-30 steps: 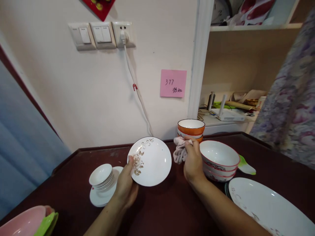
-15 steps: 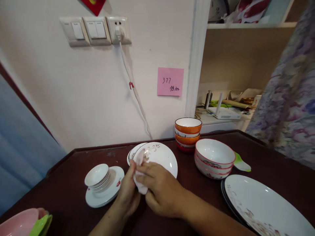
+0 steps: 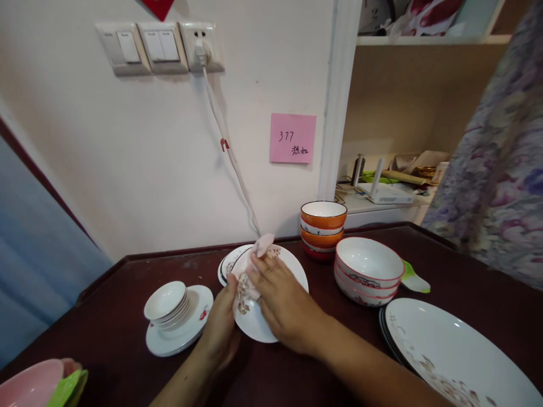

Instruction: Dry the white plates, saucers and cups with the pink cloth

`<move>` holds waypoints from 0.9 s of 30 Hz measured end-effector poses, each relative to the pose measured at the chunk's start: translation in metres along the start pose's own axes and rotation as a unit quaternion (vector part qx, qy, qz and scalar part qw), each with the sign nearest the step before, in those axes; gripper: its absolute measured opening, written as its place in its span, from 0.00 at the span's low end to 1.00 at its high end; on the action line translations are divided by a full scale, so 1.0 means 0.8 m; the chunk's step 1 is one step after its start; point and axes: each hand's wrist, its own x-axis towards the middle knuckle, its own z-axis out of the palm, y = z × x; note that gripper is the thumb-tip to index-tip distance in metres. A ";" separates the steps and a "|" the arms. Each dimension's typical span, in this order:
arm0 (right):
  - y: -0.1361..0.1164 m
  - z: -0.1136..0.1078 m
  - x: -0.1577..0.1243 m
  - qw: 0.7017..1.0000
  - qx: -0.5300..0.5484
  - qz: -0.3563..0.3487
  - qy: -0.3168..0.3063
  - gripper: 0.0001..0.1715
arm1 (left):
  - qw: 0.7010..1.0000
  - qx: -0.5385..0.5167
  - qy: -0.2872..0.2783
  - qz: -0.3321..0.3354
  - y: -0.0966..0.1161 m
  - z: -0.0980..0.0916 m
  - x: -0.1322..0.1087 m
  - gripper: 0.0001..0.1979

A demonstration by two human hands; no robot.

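My left hand grips the near left rim of a white plate with a gold flower pattern, held just above the dark table. My right hand lies over the plate's face with its fingers pressing a pale pink cloth against it. The cloth's end sticks out past my fingertips at the plate's far edge. Another plate lies behind and under the held one.
A stack of small white dishes on a saucer sits to the left. Stacked orange bowls, red-rimmed white bowls and a large oval platter stand to the right. Pink and green bowls are at the lower left. A flowered curtain hangs right.
My right hand brought the cloth from beside the orange bowls onto the plate and has slid it up across the plate's face. The plate has lowered toward the table.
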 end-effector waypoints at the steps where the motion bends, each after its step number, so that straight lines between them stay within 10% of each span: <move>1: -0.008 -0.002 -0.001 0.999 0.030 -0.021 -0.015 0.30 | 1.000 0.000 0.010 -0.007 0.000 0.000 -0.001 0.29; 8: -0.006 -0.014 -0.004 0.984 0.131 -0.107 -0.054 0.21 | 0.999 0.001 0.033 0.005 0.022 -0.005 0.002 0.28; 14: 0.015 0.005 0.000 0.991 -0.032 -0.082 0.098 0.21 | 0.999 0.045 -0.021 0.007 0.000 0.001 -0.003 0.28; 23: 0.051 -0.017 0.009 0.970 0.027 0.136 0.197 0.18 | 0.993 0.102 0.027 0.056 0.002 0.022 -0.021 0.26; 27: 0.043 0.004 0.013 0.892 0.257 0.260 0.266 0.15 | 0.981 0.081 0.103 0.146 0.009 0.020 -0.024 0.28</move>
